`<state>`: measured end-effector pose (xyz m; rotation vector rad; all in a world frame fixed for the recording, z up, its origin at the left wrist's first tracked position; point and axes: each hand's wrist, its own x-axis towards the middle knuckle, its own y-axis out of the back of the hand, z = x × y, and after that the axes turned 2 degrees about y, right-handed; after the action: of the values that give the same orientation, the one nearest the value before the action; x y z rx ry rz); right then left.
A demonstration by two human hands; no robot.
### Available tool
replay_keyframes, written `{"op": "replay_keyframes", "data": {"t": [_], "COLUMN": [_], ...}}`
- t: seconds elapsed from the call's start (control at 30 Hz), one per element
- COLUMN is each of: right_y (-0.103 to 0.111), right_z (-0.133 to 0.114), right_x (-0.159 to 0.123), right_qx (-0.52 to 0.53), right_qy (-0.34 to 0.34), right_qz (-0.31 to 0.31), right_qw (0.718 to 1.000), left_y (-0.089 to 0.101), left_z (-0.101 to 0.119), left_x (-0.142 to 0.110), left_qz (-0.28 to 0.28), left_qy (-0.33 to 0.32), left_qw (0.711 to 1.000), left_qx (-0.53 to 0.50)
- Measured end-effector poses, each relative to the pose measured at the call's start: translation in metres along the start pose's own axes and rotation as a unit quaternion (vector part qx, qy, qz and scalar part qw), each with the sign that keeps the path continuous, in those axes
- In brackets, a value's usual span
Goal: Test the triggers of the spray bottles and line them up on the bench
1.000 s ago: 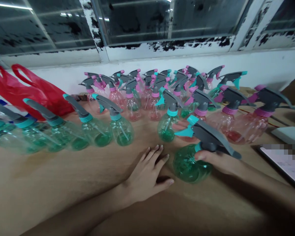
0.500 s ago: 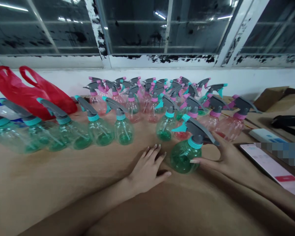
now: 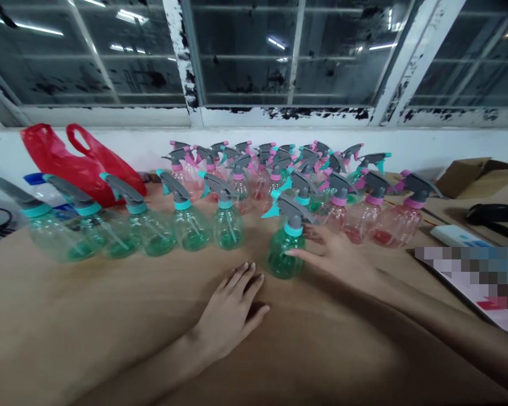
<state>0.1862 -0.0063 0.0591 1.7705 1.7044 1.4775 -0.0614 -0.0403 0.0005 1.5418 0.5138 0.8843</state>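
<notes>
Right hand (image 3: 342,254): grasping the green spray bottle (image 3: 285,256) from its right side, thumb across the near side of the body, other fingers behind and partly hidden. Bottle roughly upright, grey head on top, turquoise collar and trigger, nozzle aimed left. Green liquid inside. Whether the base touches the worktop (image 3: 152,332), cannot tell.

Left hand (image 3: 232,316): released, palm down on the wooden worktop, fingers slightly spread, nearer the wearer than the bottle and just to its left. Holds nothing.

Beyond the left hand and to its left, a row of five green bottles (image 3: 195,231), turquoise collars, a little green liquid low in each. Behind the row, a red plastic bag (image 3: 97,175).

Beyond the right hand, three pink bottles (image 3: 395,223) with pink collars; farther off, a crowded cluster of spray bottles (image 3: 260,175), pink and green mixed, by the white wall (image 3: 245,135).

Right of the right hand: a white box (image 3: 457,235), a phone (image 3: 469,287) partly pixelated, a black object (image 3: 495,214), and, farther back, an open cardboard box (image 3: 469,177).
</notes>
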Motion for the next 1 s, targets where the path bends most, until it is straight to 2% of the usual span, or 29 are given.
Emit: {"op": "replay_keyframes", "data": {"t": [0.13, 0.3, 0.57, 0.7, 0.8, 0.93, 1.0], "right_y": [-0.019, -0.034, -0.040, -0.041, -0.038, -0.022, -0.010], "right_z": [-0.014, -0.014, -0.010, -0.011, -0.011, -0.010, -0.005], "right_x": [0.031, 0.060, 0.080, 0.080, 0.070, 0.041, 0.028], "right_qx": [0.006, 0.010, 0.020, 0.027, 0.042, 0.081, 0.103], "right_qy": [0.001, 0.012, 0.017, 0.016, 0.024, 0.039, 0.026], "right_qz": [-0.019, -0.029, -0.033, -0.029, -0.023, -0.024, -0.018], "right_qw": [1.000, 0.999, 0.999, 0.999, 0.999, 0.996, 0.994], "left_y": [0.005, 0.006, 0.007, 0.008, 0.010, 0.011, 0.009], "left_z": [-0.008, -0.009, -0.009, -0.009, -0.010, -0.010, -0.010], "left_x": [-0.010, -0.011, -0.010, -0.010, -0.010, -0.008, -0.005], "left_qz": [-0.003, -0.015, -0.006, -0.013, -0.015, -0.006, 0.005], "left_qy": [0.007, 0.010, -0.005, -0.003, 0.002, 0.012, 0.019], "left_qw": [1.000, 1.000, 1.000, 1.000, 1.000, 1.000, 0.999], "left_qx": [-0.003, -0.001, 0.009, 0.009, -0.002, -0.021, -0.031]}}
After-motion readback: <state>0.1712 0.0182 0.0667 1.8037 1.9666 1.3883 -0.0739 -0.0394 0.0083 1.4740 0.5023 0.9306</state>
